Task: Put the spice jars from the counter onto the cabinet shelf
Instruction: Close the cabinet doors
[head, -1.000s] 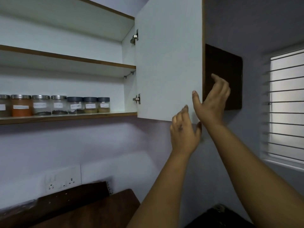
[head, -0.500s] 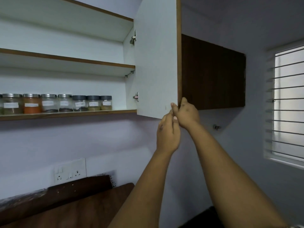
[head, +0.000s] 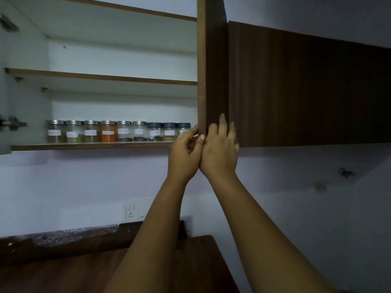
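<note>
Nine labelled glass spice jars (head: 118, 132) stand in one row on the lowest white cabinet shelf (head: 88, 146): six with silver lids, three with dark lids. The left hand (head: 185, 150) pinches the lower edge of the dark wood-grain cabinet door (head: 212, 81); the right hand (head: 220, 149) rests on its face, fingers straight. Compared with half a second ago, the door has swung further closed, now edge-on. Below is one brown wooden tabletop (head: 63, 269).

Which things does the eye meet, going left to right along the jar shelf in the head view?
Hinge → three steel-lidded jars → orange spice jar → two more steel-lidded jars → dark-lidded jars → left hand → right hand on the brown door → closed cabinet front.
</note>
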The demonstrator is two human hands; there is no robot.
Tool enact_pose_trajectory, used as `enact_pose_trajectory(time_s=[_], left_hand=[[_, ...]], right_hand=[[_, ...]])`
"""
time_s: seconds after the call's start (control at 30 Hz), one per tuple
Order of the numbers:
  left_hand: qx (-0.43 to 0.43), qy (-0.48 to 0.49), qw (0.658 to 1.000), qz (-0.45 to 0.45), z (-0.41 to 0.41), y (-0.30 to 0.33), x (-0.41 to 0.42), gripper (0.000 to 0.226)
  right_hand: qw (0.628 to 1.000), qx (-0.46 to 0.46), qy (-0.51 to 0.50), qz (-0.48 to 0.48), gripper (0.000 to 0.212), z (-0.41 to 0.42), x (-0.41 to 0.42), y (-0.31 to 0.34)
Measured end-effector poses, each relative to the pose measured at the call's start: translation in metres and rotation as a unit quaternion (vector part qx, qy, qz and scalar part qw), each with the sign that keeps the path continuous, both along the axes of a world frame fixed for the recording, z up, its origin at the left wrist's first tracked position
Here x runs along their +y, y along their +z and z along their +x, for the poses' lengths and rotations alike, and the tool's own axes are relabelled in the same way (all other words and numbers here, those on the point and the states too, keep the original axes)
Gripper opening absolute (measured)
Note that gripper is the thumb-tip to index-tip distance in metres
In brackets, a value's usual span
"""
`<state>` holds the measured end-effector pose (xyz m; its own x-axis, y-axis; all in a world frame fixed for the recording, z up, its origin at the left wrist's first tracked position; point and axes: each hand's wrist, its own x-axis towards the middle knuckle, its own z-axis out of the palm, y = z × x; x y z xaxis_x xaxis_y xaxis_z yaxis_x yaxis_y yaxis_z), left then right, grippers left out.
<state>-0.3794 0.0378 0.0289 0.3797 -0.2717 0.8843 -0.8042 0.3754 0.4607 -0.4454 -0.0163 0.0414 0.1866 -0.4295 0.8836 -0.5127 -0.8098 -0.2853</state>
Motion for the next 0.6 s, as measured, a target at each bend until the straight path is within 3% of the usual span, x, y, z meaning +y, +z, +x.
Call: enact_pose_trajectory(time_s=[0.07,0.13,0.27,0.43,0.6], left_hand=[[-0.054,0.070,0.996,-0.015,0.019,0.005,0.008,0.037],[-0.094,0.115,0.989,-0.013,0.038,0.010,0.015,0.039],[-0.122,0.161,0.979,-0.020,0.072,0.013,0.021,0.036],[-0.079,0.158,0.981,-0.076,0.116,0.015,0.021,0.027],[-0.033,0.163,0.983,-0.075,0.188,0.021,0.021,0.022]], right_hand=[[0.997,-0.025,0.055,-0.055,0.055,0.022,0.002,0.002],[0.987,-0.033,0.148,-0.046,0.065,0.046,0.002,0.003],[0.950,-0.067,0.298,-0.069,0.066,0.090,-0.003,0.001],[0.931,-0.109,0.339,-0.086,0.056,0.148,-0.004,0.000],[0.940,-0.040,0.306,-0.147,0.057,0.221,-0.019,0.002]])
